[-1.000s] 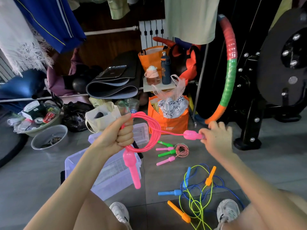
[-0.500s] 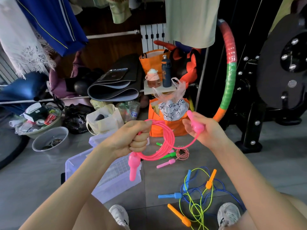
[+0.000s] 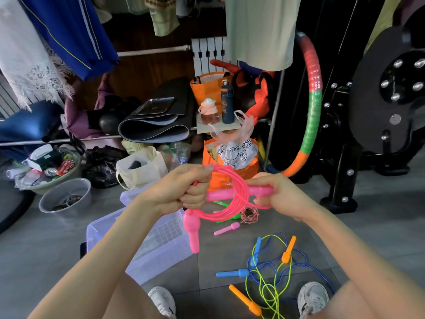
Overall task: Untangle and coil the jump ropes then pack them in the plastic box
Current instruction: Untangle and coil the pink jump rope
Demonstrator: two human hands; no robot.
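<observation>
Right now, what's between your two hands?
In the head view, the coiled pink rope spans the gap between left hand and right hand, with one pink handle lying across the coil.

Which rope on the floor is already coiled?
The red-and-white speckled rope: it lies in a small tight coil, while the blue rope and the yellow-green rope sprawl tangled together.

Plastic box [image 3: 158, 259] on the floor [image 3: 225, 247], left of the tangled ropes [image 3: 285, 256]; hoop [image 3: 311, 111] leaning behind, rightward; coiled rope [image 3: 226, 195] above, between left hand [image 3: 181, 192] and right hand [image 3: 282, 195].
</observation>
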